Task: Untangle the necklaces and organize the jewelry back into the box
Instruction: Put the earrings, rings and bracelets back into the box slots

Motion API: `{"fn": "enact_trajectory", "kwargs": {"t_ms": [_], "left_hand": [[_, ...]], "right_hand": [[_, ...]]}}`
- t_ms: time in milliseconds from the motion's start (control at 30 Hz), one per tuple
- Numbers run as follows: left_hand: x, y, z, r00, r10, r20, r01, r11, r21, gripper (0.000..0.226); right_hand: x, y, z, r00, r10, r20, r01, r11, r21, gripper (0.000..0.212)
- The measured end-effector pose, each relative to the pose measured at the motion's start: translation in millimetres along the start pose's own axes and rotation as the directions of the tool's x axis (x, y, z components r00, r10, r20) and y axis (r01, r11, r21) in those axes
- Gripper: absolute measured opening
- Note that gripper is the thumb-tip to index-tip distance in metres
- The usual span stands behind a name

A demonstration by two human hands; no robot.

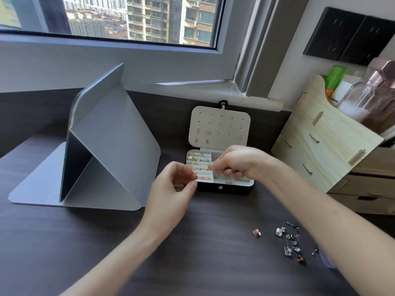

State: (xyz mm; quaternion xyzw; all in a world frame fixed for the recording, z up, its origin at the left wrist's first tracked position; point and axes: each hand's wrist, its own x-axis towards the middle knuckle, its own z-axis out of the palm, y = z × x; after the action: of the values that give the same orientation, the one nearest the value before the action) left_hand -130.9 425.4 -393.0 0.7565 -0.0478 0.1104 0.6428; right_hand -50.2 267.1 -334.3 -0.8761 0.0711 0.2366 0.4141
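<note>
Forearms: both came in bare from the bottom edge, well above the table, and met over the jewelry box.
Loose jewelry: small scatter of earrings and pins lay on the table under and beside the right forearm, partly hidden by it; one rose-gold piece sat just left of the scatter, apart from it.
Grey folding stand: stood propped up on the table left of the box, close to the left hand.
Wooden organizer: stood right of the box, with drawers below and jars and a green tube on top.
Background: window behind the table, black wall sockets at upper right.
Box position: sat open near the back of the table, lid upright, four rose-gold earrings pinned at the lid's lower left.
Box contents: ring rows on the left side held rings, gold studs and pink-orange pieces in the front row.
Blocked view: right hand covered the box's right compartments; left hand covered its front-left corner.
Left hand: fingers curled, thumb and forefinger tips drawn close in a pinch; could not tell whether anything sat between them.
Right hand: fingers curled under, thumb and forefinger tips together over the ring rows; anything held was too small to tell.
</note>
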Motion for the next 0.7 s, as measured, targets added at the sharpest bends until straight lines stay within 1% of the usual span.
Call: {"fn": "enact_trajectory", "kwargs": {"t_ms": [100, 267, 333, 467, 600, 667, 700], "left_hand": [[0.9, -0.5, -0.1, 1.0, 0.017, 0.003, -0.017, 1.0, 0.024, 0.016], [1.5, -0.9, -0.5, 1.0, 0.008, 0.018, -0.008, 1.0, 0.029, 0.022], [0.7, -0.3, -0.1, 0.999, 0.007, 0.032, -0.008, 1.0, 0.029, 0.024], [-0.5, 1.2, 0.5, 0.999, 0.013, 0.048, -0.015, 0.999, 0.029, 0.026], [-0.9, 1.4, 1.1, 0.998, 0.014, 0.056, -0.016, 0.999, 0.028, 0.026], [-1.8, 1.6, 1.4, 0.998, 0.019, 0.064, -0.021, 0.999, 0.033, 0.027], [-2.3, 1.8, 1.3, 0.997, 0.025, 0.068, -0.028, 0.999, 0.042, 0.027]], "right_hand": [[9.6, -5.7, 6.3, 0.999, 0.04, -0.035, -0.045, 0.989, -0.141, 0.015], [11.3, -12.3, 9.6, 0.997, 0.011, -0.074, -0.034, 0.948, -0.317, 0.016], [14.2, -11.6, 12.6, 0.995, -0.018, -0.099, -0.022, 0.921, -0.388, 0.018], [24.5, -1.0, 16.5, 0.965, -0.125, -0.231, -0.015, 0.851, -0.525, 0.027], [21.8, 6.9, 19.1, 0.94, -0.244, -0.239, 0.059, 0.806, -0.59, 0.019], [13.8, 10.1, 15.9, 0.915, -0.315, -0.253, 0.134, 0.827, -0.546, 0.018], [5.9, 11.6, 10.9, 0.901, -0.344, -0.263, 0.186, 0.856, -0.482, 0.017]]}}
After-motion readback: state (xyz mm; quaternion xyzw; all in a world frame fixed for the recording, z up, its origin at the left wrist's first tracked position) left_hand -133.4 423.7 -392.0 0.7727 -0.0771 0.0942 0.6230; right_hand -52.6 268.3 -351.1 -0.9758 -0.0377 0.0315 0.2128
